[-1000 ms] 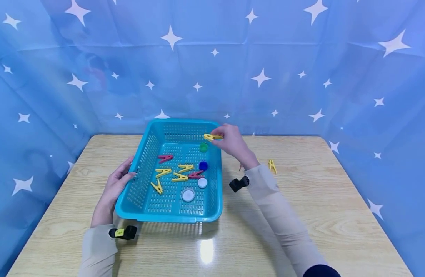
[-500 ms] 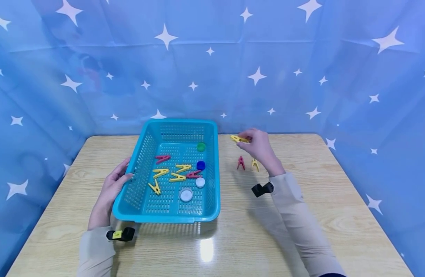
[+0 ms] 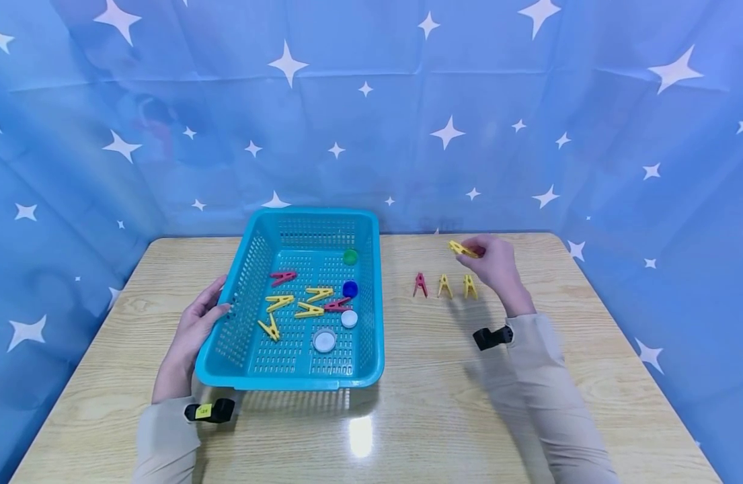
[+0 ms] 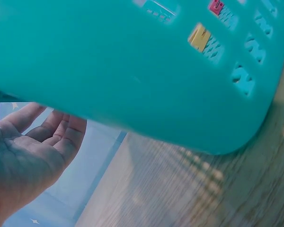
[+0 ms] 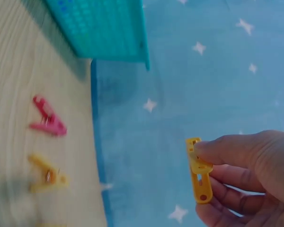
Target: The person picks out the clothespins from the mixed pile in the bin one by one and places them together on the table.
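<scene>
My right hand (image 3: 493,267) pinches a yellow clothespin (image 5: 199,172) above the table's right half, thumb on one side and fingers on the other. Below and nearer me, a red clothespin (image 3: 420,285) and two yellow clothespins (image 3: 445,286) lie in a row. My left hand (image 3: 197,329) grips the left rim of a turquoise plastic basket (image 3: 380,302), thumb over the edge; in the left wrist view its fingers (image 4: 75,135) curl behind the basket wall. Inside are red clothespins (image 3: 283,277) and several yellow clothespins (image 3: 309,310).
The basket also holds a green cap (image 3: 350,257), a blue cap (image 3: 350,289), a small white cap (image 3: 349,318) and a larger white lid (image 3: 325,341). A wooden table (image 3: 456,417) lies under everything. A blue curtain with stars (image 3: 371,121) hangs behind its far edge.
My right hand has carried the yellow clothespin from over the basket's right rim to the right, past the row on the table. My left hand still holds the basket.
</scene>
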### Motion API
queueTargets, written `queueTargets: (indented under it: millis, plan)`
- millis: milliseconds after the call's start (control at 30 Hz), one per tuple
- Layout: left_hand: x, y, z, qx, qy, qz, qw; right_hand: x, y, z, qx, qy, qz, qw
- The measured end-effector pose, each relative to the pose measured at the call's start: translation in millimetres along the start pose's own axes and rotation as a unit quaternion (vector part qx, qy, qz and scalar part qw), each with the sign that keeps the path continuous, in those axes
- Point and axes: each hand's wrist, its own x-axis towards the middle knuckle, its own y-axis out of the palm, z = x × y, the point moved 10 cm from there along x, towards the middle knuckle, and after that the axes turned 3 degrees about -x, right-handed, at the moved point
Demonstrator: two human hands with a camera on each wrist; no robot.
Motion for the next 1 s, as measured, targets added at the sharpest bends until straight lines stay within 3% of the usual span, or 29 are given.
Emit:
queueTargets:
  millis: [433,800,1000]
  plan:
    - [-2.5,-0.1,-0.9,-0.004,0.002,-0.001,1.0,-14.3,-4.0,-65.3,-0.013,0.06,-0.011,0.998]
    - [-0.2,-0.3,0.1,-0.005,-0.002,-0.001,1.0,-24.7,11.6,-112.5,-0.013,0.151,0.011,0.988]
    - [0.1,0.1,-0.3,-0.007,-0.003,0.0,1.0,-26.4,20.1,-132.6,-0.018,0.18,0.02,0.983]
